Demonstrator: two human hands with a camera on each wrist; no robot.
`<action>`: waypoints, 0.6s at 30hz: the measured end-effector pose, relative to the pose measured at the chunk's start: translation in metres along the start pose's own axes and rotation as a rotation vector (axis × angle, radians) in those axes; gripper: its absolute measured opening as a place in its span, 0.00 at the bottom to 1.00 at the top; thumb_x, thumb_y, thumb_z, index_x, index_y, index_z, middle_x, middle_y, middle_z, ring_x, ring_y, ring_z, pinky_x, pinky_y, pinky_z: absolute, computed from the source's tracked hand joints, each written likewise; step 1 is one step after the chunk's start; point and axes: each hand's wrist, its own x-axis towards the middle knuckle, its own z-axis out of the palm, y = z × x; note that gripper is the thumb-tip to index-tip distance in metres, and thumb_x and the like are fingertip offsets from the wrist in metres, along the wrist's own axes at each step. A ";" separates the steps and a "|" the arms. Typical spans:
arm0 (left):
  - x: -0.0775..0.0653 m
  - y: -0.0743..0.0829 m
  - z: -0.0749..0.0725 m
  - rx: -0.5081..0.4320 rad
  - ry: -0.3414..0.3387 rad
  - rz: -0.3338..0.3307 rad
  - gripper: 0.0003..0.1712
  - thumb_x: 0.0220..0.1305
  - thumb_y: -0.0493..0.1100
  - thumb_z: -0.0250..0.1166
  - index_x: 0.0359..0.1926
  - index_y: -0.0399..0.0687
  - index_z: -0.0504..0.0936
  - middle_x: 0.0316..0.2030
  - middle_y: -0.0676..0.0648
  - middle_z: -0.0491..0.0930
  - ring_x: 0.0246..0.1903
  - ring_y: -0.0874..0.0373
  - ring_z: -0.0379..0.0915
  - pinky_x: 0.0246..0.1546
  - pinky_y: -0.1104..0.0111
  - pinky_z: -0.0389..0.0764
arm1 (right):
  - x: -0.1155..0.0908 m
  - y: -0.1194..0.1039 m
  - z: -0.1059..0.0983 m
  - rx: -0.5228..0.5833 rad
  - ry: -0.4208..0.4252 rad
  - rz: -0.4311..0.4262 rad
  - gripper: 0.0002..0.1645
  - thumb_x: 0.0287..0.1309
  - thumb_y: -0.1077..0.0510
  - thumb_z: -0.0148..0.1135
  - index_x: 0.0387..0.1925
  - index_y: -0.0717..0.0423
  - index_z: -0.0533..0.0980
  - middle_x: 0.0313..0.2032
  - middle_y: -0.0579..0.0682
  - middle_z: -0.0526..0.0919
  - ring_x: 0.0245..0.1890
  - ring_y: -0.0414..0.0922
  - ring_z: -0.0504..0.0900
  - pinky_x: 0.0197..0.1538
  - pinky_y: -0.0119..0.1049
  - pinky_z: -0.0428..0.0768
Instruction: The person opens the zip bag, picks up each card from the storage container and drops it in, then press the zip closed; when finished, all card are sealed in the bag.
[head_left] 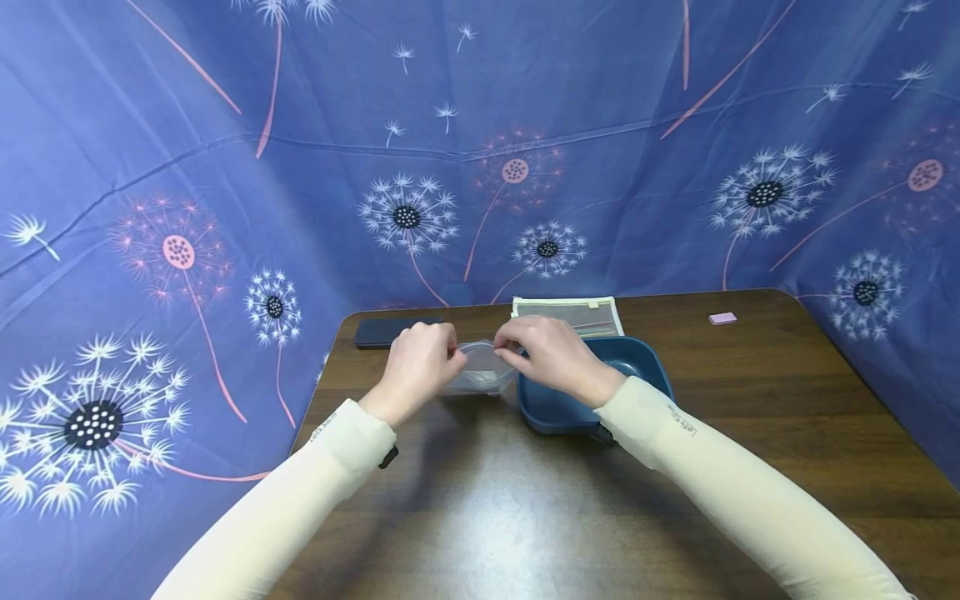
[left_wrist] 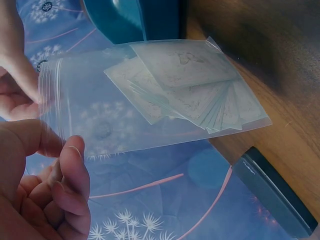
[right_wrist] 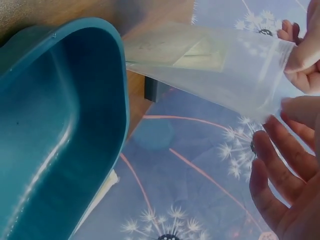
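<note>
A clear zip bag [left_wrist: 95, 100] hangs between both hands, held by its zip edge. Inside it, several thin pale cards or slips [left_wrist: 190, 75] lie fanned at the bottom end. My left hand [head_left: 422, 362] pinches one corner of the zip edge between thumb and finger. At the opposite corner my right hand [head_left: 551, 354] pinches the bag with thumb and forefinger, its other fingers loosely spread in the right wrist view. A blue-green rectangular bin [head_left: 555, 408] stands on the table just beneath and right of the right hand.
A dark flat case [head_left: 382, 332] lies at the back left of the wooden table [head_left: 495, 500]. Behind the bin is a mesh zip pouch with a pale border [head_left: 566, 310]. A small pink block [head_left: 722, 318] lies at the back right. Dandelion-patterned cloth [head_left: 465, 167] hangs around the table.
</note>
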 end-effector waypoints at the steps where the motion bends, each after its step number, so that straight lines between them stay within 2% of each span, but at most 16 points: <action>1: 0.000 0.000 0.000 -0.002 0.003 -0.001 0.18 0.59 0.38 0.68 0.17 0.51 0.70 0.11 0.56 0.58 0.14 0.62 0.53 0.18 0.65 0.57 | -0.001 0.000 -0.002 0.009 0.011 0.014 0.04 0.66 0.57 0.71 0.41 0.49 0.86 0.36 0.40 0.86 0.34 0.35 0.81 0.37 0.36 0.80; 5: -0.001 -0.002 -0.002 -0.008 0.012 -0.017 0.16 0.58 0.38 0.67 0.18 0.51 0.72 0.11 0.56 0.62 0.15 0.60 0.56 0.18 0.64 0.59 | -0.006 0.002 -0.006 0.060 0.006 0.104 0.10 0.70 0.49 0.67 0.46 0.48 0.85 0.38 0.39 0.86 0.36 0.36 0.82 0.38 0.36 0.80; 10: -0.003 -0.006 -0.002 -0.011 0.025 -0.025 0.12 0.57 0.39 0.68 0.20 0.51 0.75 0.12 0.55 0.68 0.15 0.59 0.62 0.18 0.64 0.63 | -0.017 0.008 -0.002 0.109 -0.080 0.198 0.24 0.63 0.38 0.71 0.52 0.49 0.86 0.43 0.39 0.86 0.38 0.40 0.83 0.40 0.38 0.80; 13: -0.004 -0.008 -0.001 -0.017 0.030 -0.024 0.12 0.57 0.38 0.67 0.21 0.52 0.75 0.12 0.55 0.67 0.15 0.60 0.60 0.19 0.64 0.62 | -0.021 0.011 0.003 0.098 -0.100 0.171 0.22 0.61 0.41 0.74 0.51 0.49 0.87 0.41 0.39 0.86 0.37 0.39 0.83 0.41 0.39 0.81; 18: -0.006 -0.012 -0.002 -0.042 0.025 -0.037 0.10 0.56 0.36 0.63 0.21 0.52 0.74 0.12 0.55 0.66 0.15 0.61 0.56 0.19 0.65 0.59 | -0.019 0.012 0.010 0.075 -0.040 0.101 0.10 0.64 0.51 0.73 0.44 0.48 0.88 0.38 0.38 0.87 0.36 0.37 0.84 0.41 0.39 0.81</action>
